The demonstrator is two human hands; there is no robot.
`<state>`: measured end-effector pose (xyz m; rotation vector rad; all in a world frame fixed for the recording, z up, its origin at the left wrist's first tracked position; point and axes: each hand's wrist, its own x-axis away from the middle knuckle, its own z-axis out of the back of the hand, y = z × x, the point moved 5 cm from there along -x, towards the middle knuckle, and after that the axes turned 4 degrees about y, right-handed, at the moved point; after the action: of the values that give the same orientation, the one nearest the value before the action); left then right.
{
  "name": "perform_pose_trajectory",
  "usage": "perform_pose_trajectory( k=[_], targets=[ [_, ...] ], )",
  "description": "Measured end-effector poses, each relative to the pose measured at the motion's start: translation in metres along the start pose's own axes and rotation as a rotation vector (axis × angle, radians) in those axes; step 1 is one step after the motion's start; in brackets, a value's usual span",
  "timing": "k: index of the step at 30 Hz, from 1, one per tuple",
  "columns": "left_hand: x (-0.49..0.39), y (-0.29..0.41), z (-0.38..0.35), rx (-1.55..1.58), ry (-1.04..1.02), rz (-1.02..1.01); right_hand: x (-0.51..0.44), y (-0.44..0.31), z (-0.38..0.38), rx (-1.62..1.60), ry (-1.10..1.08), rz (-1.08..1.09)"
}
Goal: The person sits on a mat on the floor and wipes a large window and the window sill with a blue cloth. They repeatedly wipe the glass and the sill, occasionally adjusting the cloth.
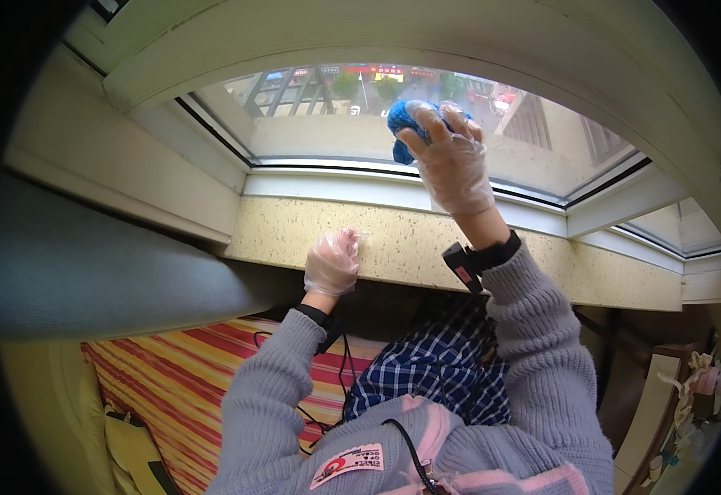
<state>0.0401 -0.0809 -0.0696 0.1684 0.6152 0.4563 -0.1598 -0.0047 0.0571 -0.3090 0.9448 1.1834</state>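
Note:
My right hand (450, 151), in a clear plastic glove, presses a blue cloth (405, 117) against the glass of a window (335, 139). Its fingers are bent over the cloth. Lower down and to the left, my left hand (334, 260) wears the same kind of glove and rests at the front edge of the speckled stone window sill (416, 241). Its fingers are curled, and nothing shows in them. Both wrists carry black straps with a small device.
White window frame bars (335, 185) border the pane. A blue-grey padded headboard-like piece (119, 266) stands at the left, above a striped bed cover (181, 365). Black cables (348, 365) hang near my lap. At the lower right, a shelf (651, 414) stands beside small items.

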Motion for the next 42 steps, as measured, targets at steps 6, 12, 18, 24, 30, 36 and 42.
perform_pose_trajectory(
  k=[6, 12, 18, 24, 30, 36, 42],
  targets=[
    [-0.001, 0.0, 0.001, 0.044, 0.022, -0.004, 0.023, 0.09, 0.052, -0.041, 0.25, -0.205],
    [-0.001, 0.001, 0.002, 0.067, 0.054, 0.003, 0.063, 0.17, 0.106, 0.192, 0.43, -0.492],
    [-0.001, -0.001, 0.001, 0.003, -0.033, 0.026, 0.089, 0.194, 0.105, 0.442, 0.385, -0.841],
    [0.001, -0.005, -0.003, 0.035, -0.04, 0.038, 0.121, 0.179, 0.077, 0.583, 0.014, -0.673],
    [-0.001, -0.002, -0.001, 0.04, -0.001, 0.01, 0.177, 0.154, 0.024, 0.072, -0.349, -1.164],
    [-0.002, -0.001, -0.001, 0.053, 0.005, 0.006, 0.167, 0.135, 0.019, -0.119, -0.363, -1.127],
    [-0.002, -0.001, 0.001, 0.095, 0.027, 0.012, 0.115, 0.036, -0.009, 0.154, -0.664, -0.321]
  ],
)
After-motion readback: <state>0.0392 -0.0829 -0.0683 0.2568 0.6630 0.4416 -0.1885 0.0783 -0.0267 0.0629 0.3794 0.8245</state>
